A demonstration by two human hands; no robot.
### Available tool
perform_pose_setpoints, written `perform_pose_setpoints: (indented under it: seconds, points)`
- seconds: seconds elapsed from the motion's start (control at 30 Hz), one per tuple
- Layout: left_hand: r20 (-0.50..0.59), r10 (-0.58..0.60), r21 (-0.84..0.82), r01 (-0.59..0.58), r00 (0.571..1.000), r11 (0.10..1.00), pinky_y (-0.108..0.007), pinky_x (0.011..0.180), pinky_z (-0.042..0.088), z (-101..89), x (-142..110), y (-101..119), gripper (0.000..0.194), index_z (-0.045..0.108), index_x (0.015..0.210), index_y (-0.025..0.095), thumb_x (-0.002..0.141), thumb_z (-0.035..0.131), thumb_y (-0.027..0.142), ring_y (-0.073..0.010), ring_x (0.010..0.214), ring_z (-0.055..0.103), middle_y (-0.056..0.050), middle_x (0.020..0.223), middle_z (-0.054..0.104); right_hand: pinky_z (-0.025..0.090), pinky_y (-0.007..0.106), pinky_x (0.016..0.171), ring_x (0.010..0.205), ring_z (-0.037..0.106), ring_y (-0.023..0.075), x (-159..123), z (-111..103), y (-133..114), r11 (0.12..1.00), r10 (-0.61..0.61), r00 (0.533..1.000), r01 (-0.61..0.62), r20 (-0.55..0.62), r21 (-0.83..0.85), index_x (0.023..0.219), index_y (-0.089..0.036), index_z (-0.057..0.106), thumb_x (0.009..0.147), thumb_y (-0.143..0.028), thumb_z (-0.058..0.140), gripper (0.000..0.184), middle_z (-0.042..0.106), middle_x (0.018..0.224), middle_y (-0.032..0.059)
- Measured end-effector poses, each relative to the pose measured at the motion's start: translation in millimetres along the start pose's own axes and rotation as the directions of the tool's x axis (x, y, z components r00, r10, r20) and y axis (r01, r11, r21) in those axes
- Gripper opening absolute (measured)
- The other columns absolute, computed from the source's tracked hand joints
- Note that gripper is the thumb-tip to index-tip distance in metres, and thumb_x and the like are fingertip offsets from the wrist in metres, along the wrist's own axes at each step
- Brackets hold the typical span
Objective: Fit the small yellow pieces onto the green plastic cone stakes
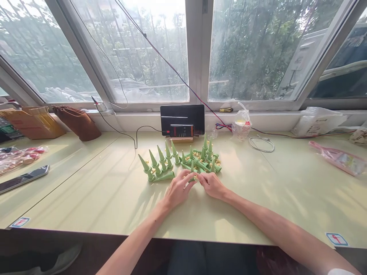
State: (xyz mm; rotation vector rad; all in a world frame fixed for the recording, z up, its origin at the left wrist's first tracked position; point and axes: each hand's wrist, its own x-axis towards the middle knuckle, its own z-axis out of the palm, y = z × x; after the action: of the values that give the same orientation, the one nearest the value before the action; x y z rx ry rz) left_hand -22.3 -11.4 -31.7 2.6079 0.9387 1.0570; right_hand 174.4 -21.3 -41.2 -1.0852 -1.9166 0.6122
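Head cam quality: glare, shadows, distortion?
Head view: windows washed out by daylight; green cones throw soft shadows across the table toward the camera; side frames splay outward, wide-angle style; detail between left hand and right hand too small to read.

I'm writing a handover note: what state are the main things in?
Left hand: bent, at a green cone
Right hand: curled
Cone row: standing, points up
Black display: upright, dark
Propped phone: lit
Left phone: lying flat
Pale cable: coiled
Brown pouch: mouth gathered
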Motion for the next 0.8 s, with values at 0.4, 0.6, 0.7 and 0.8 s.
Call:
perform_pose_setpoints:
  seconds: [0.4, 0.6, 0.7, 0.8]
  points:
    - [-0.099, -0.281, 0.005, 0.283, 0.954, 0.959, -0.027, 0.059, 0.052, -12.0, 27, -2, 0.055, 0.040, 0.140, 0.022, 0.089, 0.061, 0.023, -0.0112, 0.057, 0.056, -0.005, 0.097, 0.065, 0.035, 0.025, 0.056, 0.050, 0.044, 0.0107, 1, 1, -1, 0.998, -0.024, 0.998, 0.026, -0.051, 0.052, 0.059, -0.020, 0.043, 0.103, -0.052, 0.026, 0.057, 0.050, 0.054, -0.0016]
    - [-0.046, -0.331, 0.124, 0.334, 0.943, 0.934, -0.033, 0.073, 0.054, -14.0, 59, -7, 0.035, 0.056, 0.123, 0.019, 0.088, 0.059, 0.020, -0.0189, 0.072, 0.065, -0.009, 0.098, 0.070, 0.034, 0.025, 0.055, 0.049, 0.042, 0.0107, 1, 3, 2, 0.998, -0.047, 0.999, 0.047, -0.007, 0.040, 0.060, -0.021, 0.041, 0.104, -0.048, 0.026, 0.053, 0.049, 0.054, -0.0021]
    - [-0.024, -0.357, 0.143, 0.357, 0.934, 0.923, -0.034, 0.079, 0.053, -11.1, 66, -7, 0.030, 0.060, 0.120, 0.017, 0.090, 0.057, 0.019, -0.0215, 0.081, 0.067, -0.011, 0.106, 0.069, 0.033, 0.025, 0.055, 0.049, 0.041, 0.0105, 1, 4, 4, 0.998, -0.055, 0.998, 0.055, -0.004, 0.040, 0.061, -0.021, 0.040, 0.104, -0.048, 0.026, 0.052, 0.048, 0.054, -0.0024]
    - [-0.021, -0.361, 0.153, 0.360, 0.932, 0.920, -0.035, 0.081, 0.053, -8.6, 68, -6, 0.030, 0.062, 0.119, 0.017, 0.091, 0.056, 0.020, -0.0227, 0.085, 0.068, -0.012, 0.111, 0.069, 0.033, 0.024, 0.055, 0.050, 0.040, 0.0102, 1, 4, 3, 0.998, -0.052, 0.999, 0.051, 0.004, 0.030, 0.061, -0.021, 0.040, 0.103, -0.048, 0.027, 0.052, 0.048, 0.054, -0.0027]
